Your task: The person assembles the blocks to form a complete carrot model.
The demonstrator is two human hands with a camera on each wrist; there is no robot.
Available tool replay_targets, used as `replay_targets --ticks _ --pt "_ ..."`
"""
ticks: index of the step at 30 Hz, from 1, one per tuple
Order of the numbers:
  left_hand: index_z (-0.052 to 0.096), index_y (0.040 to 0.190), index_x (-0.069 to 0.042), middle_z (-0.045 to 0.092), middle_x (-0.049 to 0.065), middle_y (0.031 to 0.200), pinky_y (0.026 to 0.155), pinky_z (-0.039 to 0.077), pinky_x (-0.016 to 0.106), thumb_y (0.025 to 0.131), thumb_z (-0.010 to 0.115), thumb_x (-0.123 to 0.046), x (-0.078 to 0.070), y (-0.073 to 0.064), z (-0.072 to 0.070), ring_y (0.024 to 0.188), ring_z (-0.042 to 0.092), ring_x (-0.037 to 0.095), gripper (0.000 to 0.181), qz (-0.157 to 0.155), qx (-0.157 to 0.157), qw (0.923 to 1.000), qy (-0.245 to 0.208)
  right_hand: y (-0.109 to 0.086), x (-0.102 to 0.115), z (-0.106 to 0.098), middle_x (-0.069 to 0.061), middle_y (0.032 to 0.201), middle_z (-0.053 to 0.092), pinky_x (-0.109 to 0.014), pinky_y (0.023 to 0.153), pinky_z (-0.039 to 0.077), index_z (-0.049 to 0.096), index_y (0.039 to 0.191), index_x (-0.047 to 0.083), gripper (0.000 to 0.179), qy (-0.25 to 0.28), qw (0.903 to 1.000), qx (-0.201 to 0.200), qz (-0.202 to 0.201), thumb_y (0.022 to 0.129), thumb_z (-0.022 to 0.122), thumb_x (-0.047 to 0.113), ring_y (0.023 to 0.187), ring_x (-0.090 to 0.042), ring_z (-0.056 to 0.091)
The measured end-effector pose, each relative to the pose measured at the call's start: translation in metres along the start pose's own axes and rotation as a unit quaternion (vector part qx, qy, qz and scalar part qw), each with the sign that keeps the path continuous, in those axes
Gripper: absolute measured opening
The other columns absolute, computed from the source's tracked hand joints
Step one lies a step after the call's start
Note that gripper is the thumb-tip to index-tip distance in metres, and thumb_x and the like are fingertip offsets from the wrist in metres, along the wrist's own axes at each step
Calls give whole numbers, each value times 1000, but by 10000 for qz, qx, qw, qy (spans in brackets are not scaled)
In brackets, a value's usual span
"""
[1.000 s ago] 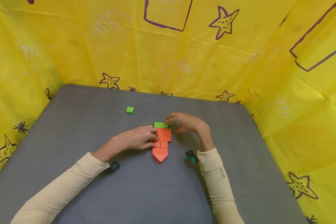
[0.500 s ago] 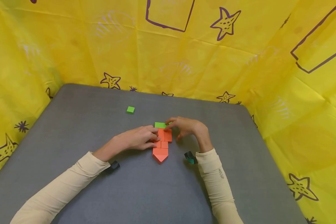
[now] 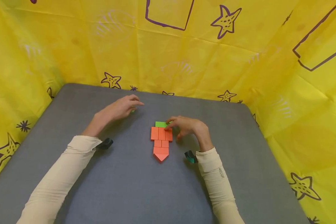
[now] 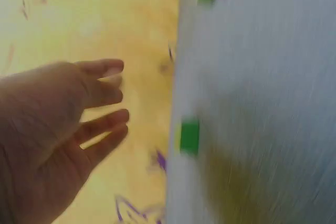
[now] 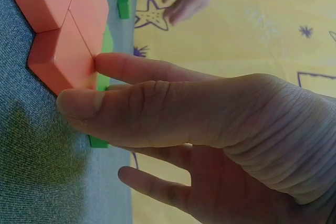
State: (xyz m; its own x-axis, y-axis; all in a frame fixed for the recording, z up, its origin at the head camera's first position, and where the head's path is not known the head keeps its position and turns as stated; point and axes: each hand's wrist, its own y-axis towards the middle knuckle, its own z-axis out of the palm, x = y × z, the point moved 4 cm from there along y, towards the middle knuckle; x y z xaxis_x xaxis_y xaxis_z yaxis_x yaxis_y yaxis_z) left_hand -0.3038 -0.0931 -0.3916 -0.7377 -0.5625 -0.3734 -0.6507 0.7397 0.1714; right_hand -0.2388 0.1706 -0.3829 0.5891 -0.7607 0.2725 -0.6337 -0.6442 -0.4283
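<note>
My left hand (image 3: 120,107) hovers over the far left of the table, fingers loosely extended. Just below it, mostly covered in the head view, lies a small green block (image 4: 189,137); the left wrist view shows the hand apart from it. Flat in the middle of the table lies a figure of orange blocks (image 3: 161,134), tipped by an orange triangular block (image 3: 161,156) at the near end. A green block row (image 3: 161,124) borders its far end. My right hand (image 3: 186,125) is at its far right corner, index finger touching the rightmost orange block (image 5: 63,59), thumb close beside that block.
A grey table (image 3: 134,186) bears the blocks. Yellow patterned cloth (image 3: 168,46) hangs behind and along both sides. Dark wrist camera mounts (image 3: 191,156) sit under both wrists.
My left hand has left the left side of the orange figure and moved far and left, over the single green block. The right hand slid slightly nearer, then stayed at the corner.
</note>
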Motion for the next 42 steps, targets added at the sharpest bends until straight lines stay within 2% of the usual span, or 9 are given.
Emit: replay_targets --ticks 4,6,8,10,13,18,22,28,42 --pt "66 140 -10 61 20 136 110 47 58 97 52 16 37 -2 5 127 59 40 52 -297 800 9961 233 -1 3 1 -9 161 47 -51 123 40 63 146 16 61 26 10000 25 -21 88 83 12 149 -33 43" --pt "69 136 -9 63 19 130 108 49 57 95 52 18 47 -5 9 122 61 38 52 -380 888 9949 290 0 4 1 -10 161 47 -51 123 39 63 146 16 61 30 10000 43 -66 89 83 11 150 -34 43" --pt "72 130 -6 66 18 123 103 52 55 95 56 17 51 -6 11 114 63 36 45 -415 739 9959 310 1 6 1 -11 161 47 -51 123 39 62 146 16 61 37 9999 56 -110 89 83 11 150 -34 43" --pt "72 127 -2 67 19 118 100 53 54 95 59 14 48 -6 11 111 64 36 38 -420 532 9974 252 3 6 0 -11 161 46 -51 123 39 62 146 16 61 46 9999 56 -129 89 83 12 150 -35 42" --pt "70 128 0 68 20 118 99 52 55 96 63 10 36 3 14 109 63 36 35 -391 516 9978 135 4 6 -3 -12 161 46 -52 123 38 63 146 16 61 66 9999 20 -108 88 84 14 149 -37 42" --pt "70 130 -2 68 19 120 102 53 53 98 62 8 7 23 30 112 63 35 35 -239 721 9971 -73 5 6 -5 -12 160 48 -51 123 38 64 145 15 60 18 9999 4 -120 89 84 15 148 -36 44" --pt "70 133 -5 68 17 120 98 55 47 99 60 6 -6 30 45 109 64 30 37 -183 870 9959 -182 8 9 -3 -13 159 48 -51 124 38 63 146 15 58 -8 9997 42 -229 90 82 15 148 -36 45" --pt "70 136 -8 66 13 112 89 53 39 100 61 5 -11 30 51 98 61 24 39 -142 793 9963 -313 14 11 -3 -13 160 48 -50 124 38 63 146 15 57 38 9997 76 -212 92 81 18 148 -35 45" --pt "70 136 -9 66 12 113 93 53 41 100 61 3 -13 28 53 102 62 26 39 -97 762 9963 -384 13 11 -4 -12 160 47 -51 124 37 63 145 16 54 6 9999 118 -112 93 79 20 147 -36 45"
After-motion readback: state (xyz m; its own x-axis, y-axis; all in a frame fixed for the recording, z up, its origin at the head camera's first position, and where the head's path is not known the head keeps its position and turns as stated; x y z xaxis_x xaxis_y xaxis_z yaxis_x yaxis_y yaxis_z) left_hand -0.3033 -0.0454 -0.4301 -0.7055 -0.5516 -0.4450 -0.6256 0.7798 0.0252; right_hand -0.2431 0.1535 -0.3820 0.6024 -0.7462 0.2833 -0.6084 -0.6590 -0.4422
